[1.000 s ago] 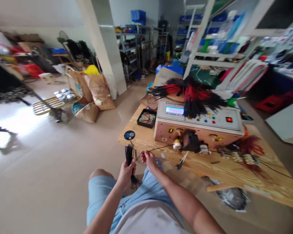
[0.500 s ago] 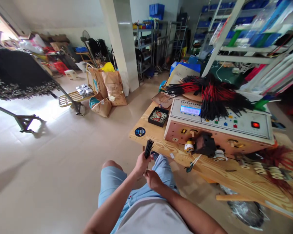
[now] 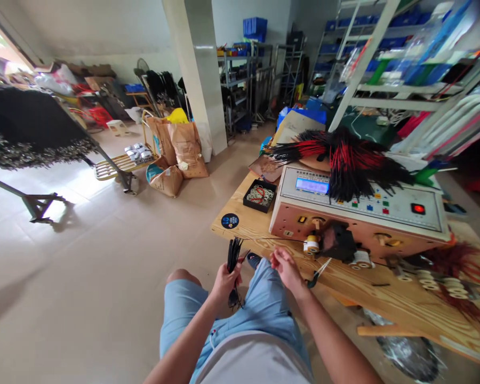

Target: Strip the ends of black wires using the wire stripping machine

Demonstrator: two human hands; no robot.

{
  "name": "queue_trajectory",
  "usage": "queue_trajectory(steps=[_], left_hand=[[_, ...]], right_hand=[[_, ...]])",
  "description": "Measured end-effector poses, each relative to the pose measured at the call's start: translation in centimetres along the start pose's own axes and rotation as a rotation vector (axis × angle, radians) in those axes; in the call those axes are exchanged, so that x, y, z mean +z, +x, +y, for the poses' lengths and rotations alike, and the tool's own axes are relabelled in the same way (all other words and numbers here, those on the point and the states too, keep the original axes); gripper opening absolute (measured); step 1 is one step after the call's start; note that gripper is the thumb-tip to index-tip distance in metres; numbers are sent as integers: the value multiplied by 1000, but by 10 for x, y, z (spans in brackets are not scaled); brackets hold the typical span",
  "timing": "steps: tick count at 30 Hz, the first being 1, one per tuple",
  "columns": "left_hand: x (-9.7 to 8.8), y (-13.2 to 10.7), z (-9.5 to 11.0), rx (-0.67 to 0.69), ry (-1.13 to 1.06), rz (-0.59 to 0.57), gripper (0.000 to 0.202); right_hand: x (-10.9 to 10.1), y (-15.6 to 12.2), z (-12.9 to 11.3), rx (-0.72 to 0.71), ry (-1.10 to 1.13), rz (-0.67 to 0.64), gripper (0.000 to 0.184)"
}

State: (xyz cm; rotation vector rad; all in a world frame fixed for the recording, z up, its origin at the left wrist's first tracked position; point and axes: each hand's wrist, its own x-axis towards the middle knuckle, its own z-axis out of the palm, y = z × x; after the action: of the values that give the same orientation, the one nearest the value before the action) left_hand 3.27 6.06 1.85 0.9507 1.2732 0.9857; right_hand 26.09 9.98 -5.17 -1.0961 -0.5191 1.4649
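Observation:
My left hand (image 3: 225,279) is closed round a bundle of short black wires (image 3: 233,255), held upright over my knee. My right hand (image 3: 285,268) is raised beside the table's front edge, fingers loosely curled, close to a thin black wire (image 3: 264,239) that runs out of the machine's left side; whether the fingers pinch it I cannot make out. The wire-cutting machine (image 3: 360,213) stands on the wooden table (image 3: 388,298), with a lit blue display and a red lamp. A heap of red and black cut wires (image 3: 348,160) lies on top of it.
A small black tray of rubber bands (image 3: 259,196) and a round black sticker (image 3: 229,220) sit at the table's left end. Pliers (image 3: 316,272) lie at the front edge. Brown paper sacks (image 3: 176,154), a pillar, metal shelving and a dark rack at left surround the tiled floor.
My right hand has come up from beside the bundle toward the machine's outlet. My left hand with the bundle has dropped slightly.

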Motion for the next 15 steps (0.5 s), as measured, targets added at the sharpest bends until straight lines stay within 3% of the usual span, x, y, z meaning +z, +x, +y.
queue_trajectory(steps=[5,15], left_hand=[[-1,1,-10,4,10,13,55],[2,2,-3,6,-160,7,47]], right_hand=[[10,17,-33,-68,200,6,45],[27,18,-38,-190,194,90,51]])
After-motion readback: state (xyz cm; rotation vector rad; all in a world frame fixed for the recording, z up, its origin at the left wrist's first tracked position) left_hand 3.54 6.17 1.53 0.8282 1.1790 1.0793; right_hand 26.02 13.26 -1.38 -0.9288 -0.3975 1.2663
